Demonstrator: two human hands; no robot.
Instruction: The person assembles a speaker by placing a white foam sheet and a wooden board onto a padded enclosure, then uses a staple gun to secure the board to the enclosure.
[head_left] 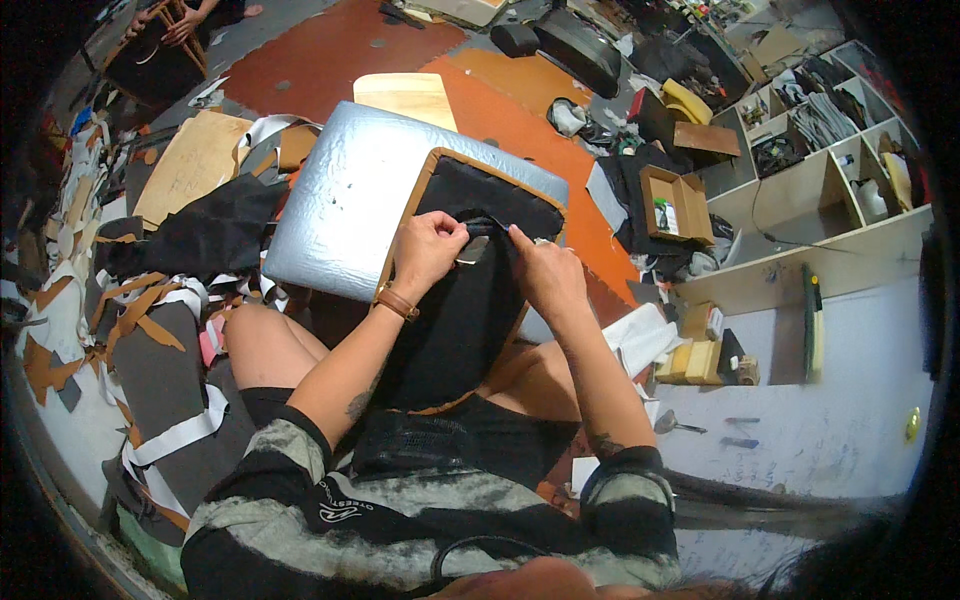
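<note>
A long black panel with a tan border [450, 330] lies across my lap, its far end on a silver padded slab [350, 180]. My left hand [430, 250] is closed in a pinch at the left end of a narrow black strip [482, 217] on the panel. At the strip's right end, my right hand [548, 275] pinches it between finger and thumb. The strip bows up slightly between the two hands. Just below it shows a small pale patch [473, 250], partly beside my left fingers; I cannot make out what it is.
Pale wooden boards [195, 165], black cloth [200, 230] and leather-like scraps are heaped on the left. On the right stand an open cardboard box [677, 205], a compartmented shelf [800, 185] and yellow blocks [690, 362]. Another person's hands [180, 25] hold a wooden frame at far left.
</note>
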